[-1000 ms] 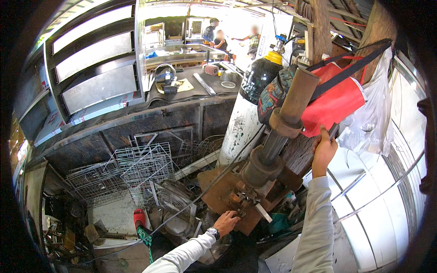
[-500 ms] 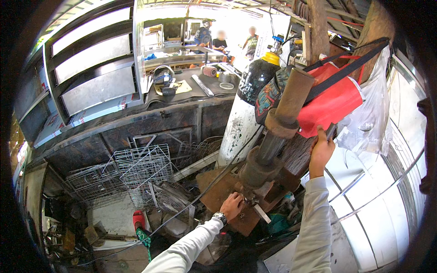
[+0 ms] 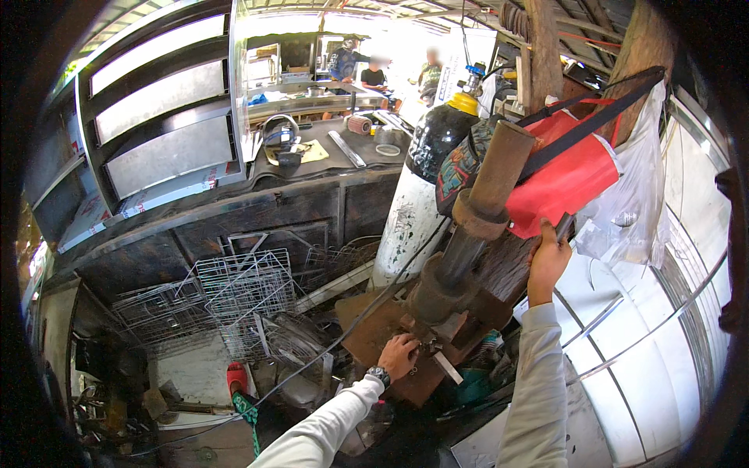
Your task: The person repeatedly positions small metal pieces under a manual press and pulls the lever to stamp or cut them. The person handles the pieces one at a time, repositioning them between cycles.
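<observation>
While a cluttered table point(image 3: 317, 168) stands under the workshop roof point(image 3: 576, 11), the left hand point(image 3: 399, 356) half-curls at metal bits point(image 3: 430, 345) on a rusty plate point(image 3: 413, 390), the right hand point(image 3: 549, 261) at a bar point(image 3: 565, 225); I can't tell either grip's hold.

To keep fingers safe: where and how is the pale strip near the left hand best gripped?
Probably grip the pale strip by its lower end, from the lower right: it is narrow, and that end juts past the rusty plate, while small metal parts and the left hand crowd its upper end.
</observation>
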`<action>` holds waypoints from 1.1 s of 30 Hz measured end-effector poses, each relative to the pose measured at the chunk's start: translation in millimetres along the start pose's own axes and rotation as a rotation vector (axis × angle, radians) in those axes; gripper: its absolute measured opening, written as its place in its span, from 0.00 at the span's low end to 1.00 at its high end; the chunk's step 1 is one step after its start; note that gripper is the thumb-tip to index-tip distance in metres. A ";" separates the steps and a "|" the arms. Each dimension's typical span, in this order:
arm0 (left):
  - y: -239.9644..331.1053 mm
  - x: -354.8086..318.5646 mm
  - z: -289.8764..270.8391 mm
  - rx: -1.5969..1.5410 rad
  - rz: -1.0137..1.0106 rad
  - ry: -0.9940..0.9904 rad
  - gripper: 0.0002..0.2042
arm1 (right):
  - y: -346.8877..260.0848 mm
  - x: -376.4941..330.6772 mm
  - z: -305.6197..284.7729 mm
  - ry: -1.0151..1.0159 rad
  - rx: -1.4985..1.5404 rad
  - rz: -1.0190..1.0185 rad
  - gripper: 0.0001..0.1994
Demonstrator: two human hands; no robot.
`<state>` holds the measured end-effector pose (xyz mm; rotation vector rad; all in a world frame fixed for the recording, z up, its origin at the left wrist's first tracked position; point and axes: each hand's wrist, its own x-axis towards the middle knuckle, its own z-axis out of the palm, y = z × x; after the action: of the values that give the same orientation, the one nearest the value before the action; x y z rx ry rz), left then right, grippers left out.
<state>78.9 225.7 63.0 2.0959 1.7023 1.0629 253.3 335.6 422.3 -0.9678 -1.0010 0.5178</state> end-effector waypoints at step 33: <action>187.0 -150.0 42.1 -0.578 0.068 -0.366 0.06 | 42.6 5.2 -21.0 0.031 -0.451 -0.375 0.17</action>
<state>238.1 43.2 87.2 1.8296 1.0085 0.9643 276.6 351.7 383.8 -1.1437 -1.2655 -0.0418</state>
